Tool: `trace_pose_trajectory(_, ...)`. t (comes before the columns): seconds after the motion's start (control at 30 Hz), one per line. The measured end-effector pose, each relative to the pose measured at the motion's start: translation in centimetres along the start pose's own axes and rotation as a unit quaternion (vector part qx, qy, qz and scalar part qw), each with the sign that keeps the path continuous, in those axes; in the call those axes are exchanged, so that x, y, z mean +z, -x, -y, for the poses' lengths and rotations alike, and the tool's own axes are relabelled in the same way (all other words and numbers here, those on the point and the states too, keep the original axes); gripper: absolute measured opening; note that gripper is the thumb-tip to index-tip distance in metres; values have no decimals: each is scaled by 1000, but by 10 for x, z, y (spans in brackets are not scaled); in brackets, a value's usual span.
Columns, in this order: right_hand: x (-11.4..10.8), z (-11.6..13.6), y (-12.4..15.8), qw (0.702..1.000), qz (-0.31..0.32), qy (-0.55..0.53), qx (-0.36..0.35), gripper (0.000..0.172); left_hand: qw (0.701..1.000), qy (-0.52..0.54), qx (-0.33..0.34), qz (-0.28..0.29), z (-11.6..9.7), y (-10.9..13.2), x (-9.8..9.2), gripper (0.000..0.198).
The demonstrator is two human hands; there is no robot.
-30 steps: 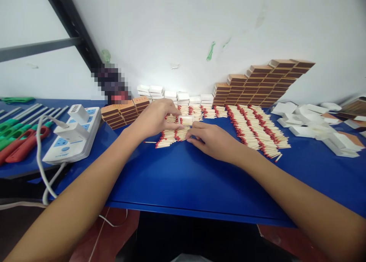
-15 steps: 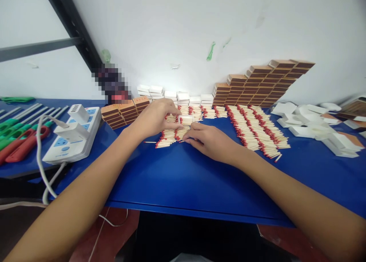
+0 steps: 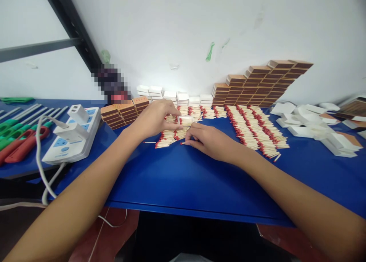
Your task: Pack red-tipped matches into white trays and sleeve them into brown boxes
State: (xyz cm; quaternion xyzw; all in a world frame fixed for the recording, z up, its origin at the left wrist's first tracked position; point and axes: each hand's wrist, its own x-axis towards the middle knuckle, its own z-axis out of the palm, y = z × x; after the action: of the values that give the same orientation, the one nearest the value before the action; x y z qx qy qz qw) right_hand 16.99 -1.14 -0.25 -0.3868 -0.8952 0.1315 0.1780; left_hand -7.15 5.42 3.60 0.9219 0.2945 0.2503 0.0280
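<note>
One small white tray (image 3: 186, 120), with red match heads showing at its left end, sits above loose matches (image 3: 166, 141) on the blue table (image 3: 171, 182). We find the left hand (image 3: 156, 117) partly curled, thumb and fingers gripping the tray's left end. We note the right hand (image 3: 208, 138) near the tray, almost closed, thumb and forefinger pinching a single match (image 3: 182, 143) whose red head projects leftward. We record rows of matches (image 3: 254, 128) to the right, a stepped stack of brown matchboxes (image 3: 257, 87) against the wall (image 3: 183, 33), and more white trays (image 3: 183, 98) behind the hands.
</note>
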Motion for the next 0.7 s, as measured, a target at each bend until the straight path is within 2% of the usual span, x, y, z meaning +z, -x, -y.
trace_pose_trajectory(0.13,-8,-1,1,1000,-18,3,5,10,1000,3,9,-4,-1,0,2,34)
trace_pose_trajectory(0.3,-15,-6,-1,988,-148,40,32,10,1000,5,16,6,-6,0,5,38)
trace_pose_trajectory(0.37,-14,-8,-3,982,-174,63,47,12,1000,9,27,8,-8,0,7,39)
trace_pose_trajectory(0.5,-12,-4,-3,979,-179,91,36,12,999,25,45,0,-12,0,8,37)
trace_pose_trajectory(0.63,-13,3,-1,977,-201,70,5,15,999,24,23,-6,-9,0,4,35)
trace_pose_trajectory(0.7,-12,5,0,983,-173,46,-32,14,1000,22,14,-9,-7,0,3,34)
